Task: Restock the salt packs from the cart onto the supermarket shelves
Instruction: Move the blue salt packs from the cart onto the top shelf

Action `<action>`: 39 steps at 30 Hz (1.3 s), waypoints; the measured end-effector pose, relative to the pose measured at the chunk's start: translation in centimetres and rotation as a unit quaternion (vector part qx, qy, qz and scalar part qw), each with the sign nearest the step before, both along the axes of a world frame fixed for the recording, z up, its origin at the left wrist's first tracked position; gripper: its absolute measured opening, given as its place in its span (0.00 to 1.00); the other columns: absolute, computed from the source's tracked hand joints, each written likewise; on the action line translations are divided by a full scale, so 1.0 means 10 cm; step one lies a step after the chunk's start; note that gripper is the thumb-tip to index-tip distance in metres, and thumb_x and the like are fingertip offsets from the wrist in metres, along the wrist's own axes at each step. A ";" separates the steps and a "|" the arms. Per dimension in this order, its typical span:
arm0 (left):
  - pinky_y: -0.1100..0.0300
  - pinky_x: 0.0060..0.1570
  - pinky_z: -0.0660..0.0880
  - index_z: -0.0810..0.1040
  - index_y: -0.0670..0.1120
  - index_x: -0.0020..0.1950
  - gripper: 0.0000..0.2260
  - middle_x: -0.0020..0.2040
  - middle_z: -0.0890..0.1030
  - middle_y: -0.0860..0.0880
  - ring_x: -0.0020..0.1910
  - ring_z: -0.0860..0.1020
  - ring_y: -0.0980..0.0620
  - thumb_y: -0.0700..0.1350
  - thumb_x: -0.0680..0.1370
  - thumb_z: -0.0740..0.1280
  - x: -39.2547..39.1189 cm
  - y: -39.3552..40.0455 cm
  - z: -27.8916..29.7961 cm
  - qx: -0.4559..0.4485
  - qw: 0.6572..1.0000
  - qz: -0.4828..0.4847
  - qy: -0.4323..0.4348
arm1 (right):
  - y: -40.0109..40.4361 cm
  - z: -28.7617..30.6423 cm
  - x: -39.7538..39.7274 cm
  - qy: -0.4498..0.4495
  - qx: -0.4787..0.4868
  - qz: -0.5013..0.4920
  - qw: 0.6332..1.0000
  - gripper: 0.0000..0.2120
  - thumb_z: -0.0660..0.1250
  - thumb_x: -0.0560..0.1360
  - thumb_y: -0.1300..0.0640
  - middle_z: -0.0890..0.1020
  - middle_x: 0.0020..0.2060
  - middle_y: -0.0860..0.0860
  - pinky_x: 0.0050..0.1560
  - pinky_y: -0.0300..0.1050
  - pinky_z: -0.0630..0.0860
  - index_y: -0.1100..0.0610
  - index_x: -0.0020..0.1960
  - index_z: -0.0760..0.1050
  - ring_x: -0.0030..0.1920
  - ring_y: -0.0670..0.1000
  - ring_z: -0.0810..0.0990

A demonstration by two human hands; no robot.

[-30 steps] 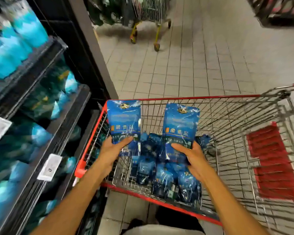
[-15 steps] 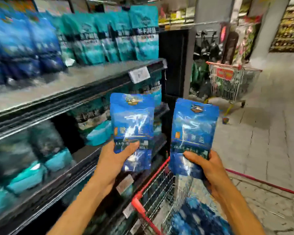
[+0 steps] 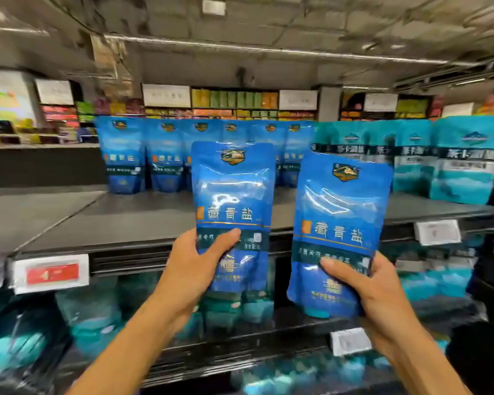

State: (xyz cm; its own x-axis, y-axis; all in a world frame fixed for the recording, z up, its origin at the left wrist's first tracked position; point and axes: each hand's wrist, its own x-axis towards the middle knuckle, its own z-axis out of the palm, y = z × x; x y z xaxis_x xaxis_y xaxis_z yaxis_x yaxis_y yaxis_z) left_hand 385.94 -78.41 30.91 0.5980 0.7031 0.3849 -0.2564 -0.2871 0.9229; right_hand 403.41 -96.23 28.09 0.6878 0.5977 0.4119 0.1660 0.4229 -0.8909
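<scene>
- The left hand is gripping a blue salt pack by its lower half, keeping it upright, label outward.
- The right hand is clasping a second salt pack likewise.
- Beyond both grips, the shelf is showing bare board before the matching row, likely their destination.

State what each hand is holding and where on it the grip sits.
Left hand grips one blue salt pack at its lower left; right hand grips a second blue salt pack at its lower right.

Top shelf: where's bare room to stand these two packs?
Bare top shelf lies in front of the blue packs and to their left. Crowded along the back, and at right where the teal packs stand.
</scene>
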 end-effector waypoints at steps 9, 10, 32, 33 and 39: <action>0.57 0.41 0.82 0.84 0.44 0.52 0.10 0.47 0.87 0.47 0.44 0.85 0.50 0.48 0.74 0.72 -0.75 0.72 0.59 -0.030 0.989 0.141 -0.039 | 1.28 0.88 -0.40 -0.071 0.049 0.149 0.985 0.21 0.81 0.61 0.52 0.87 0.49 0.53 0.50 0.46 0.83 0.54 0.52 0.84 0.49 0.52 0.86; 0.57 0.40 0.82 0.83 0.43 0.53 0.10 0.47 0.87 0.47 0.44 0.85 0.49 0.47 0.74 0.72 -0.79 0.83 0.68 -0.039 0.988 0.141 -0.045 | 1.45 0.98 -0.42 -0.077 0.051 0.155 0.984 0.20 0.80 0.61 0.53 0.87 0.49 0.53 0.51 0.44 0.82 0.55 0.52 0.84 0.49 0.52 0.86; 0.48 0.62 0.76 0.78 0.37 0.64 0.17 0.61 0.81 0.39 0.57 0.81 0.42 0.34 0.75 0.71 -0.56 3.51 0.79 -0.063 0.986 0.135 0.070 | 4.24 1.15 -0.16 -0.002 -0.226 0.170 0.959 0.35 0.78 0.68 0.64 0.82 0.59 0.56 0.48 0.45 0.80 0.66 0.70 0.66 0.52 0.52 0.83; 0.50 0.62 0.76 0.79 0.39 0.62 0.16 0.59 0.82 0.41 0.56 0.81 0.44 0.36 0.75 0.72 -0.58 3.56 0.78 -0.023 0.982 0.150 0.115 | 4.25 1.14 -0.14 -0.043 -0.246 0.146 0.957 0.37 0.80 0.68 0.61 0.80 0.63 0.56 0.55 0.46 0.77 0.66 0.69 0.65 0.56 0.53 0.81; 0.59 0.41 0.79 0.82 0.49 0.52 0.18 0.44 0.84 0.51 0.38 0.79 0.55 0.53 0.66 0.80 -0.69 3.65 0.85 0.097 0.914 0.271 0.286 | 4.18 1.26 -0.19 -0.351 -0.408 -0.082 0.839 0.33 0.77 0.59 0.30 0.82 0.32 0.53 0.39 0.50 0.82 0.59 0.40 0.72 0.32 0.53 0.83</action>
